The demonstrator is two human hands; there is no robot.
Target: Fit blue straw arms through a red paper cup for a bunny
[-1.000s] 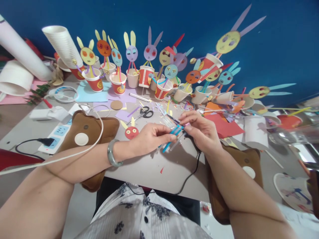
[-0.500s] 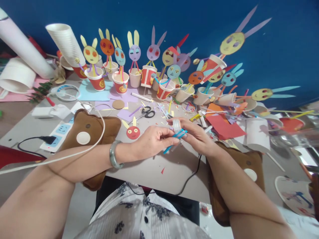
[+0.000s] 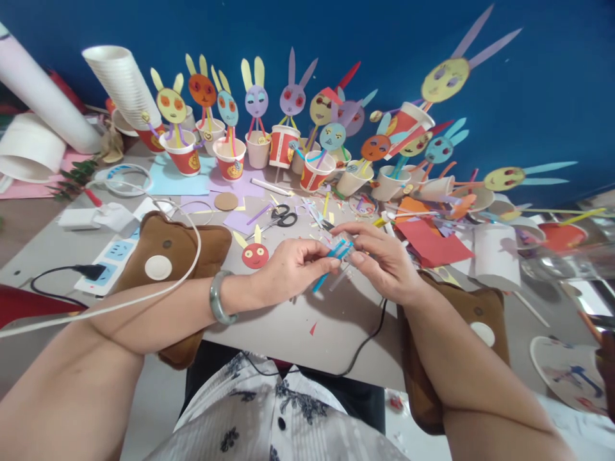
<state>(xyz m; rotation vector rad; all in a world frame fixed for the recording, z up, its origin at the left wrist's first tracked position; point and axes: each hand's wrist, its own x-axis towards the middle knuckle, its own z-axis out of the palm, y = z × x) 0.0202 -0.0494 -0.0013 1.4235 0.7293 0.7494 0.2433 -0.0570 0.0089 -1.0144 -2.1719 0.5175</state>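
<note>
My left hand [image 3: 298,266] pinches a few narrow blue paper strips [image 3: 340,248] between thumb and fingertips, and one strip end hangs below the thumb. Close on the other side, my right hand [image 3: 382,259] curls its fingers around what looks like clear tape [image 3: 346,239], partly hidden by the strips and fingers. A translucent strip [image 3: 339,279] hangs down beneath the hands. On the table left of them lies a red paper rabbit face [image 3: 255,255] with yellow ears. Black-handled scissors [image 3: 284,218] rest just beyond it.
Paper cups with rabbit figures, such as a red cup [image 3: 319,171], line the back by the blue wall. Paper scraps litter the middle. Brown cushions [image 3: 180,256] lie under both forearms. A white cable [image 3: 198,246] crosses my left arm near a power strip [image 3: 115,262].
My right hand has shifted slightly, its thumb drawing back from the blue strips. The clear roll seen above the strips is now less visible. My left hand keeps its pinch.
</note>
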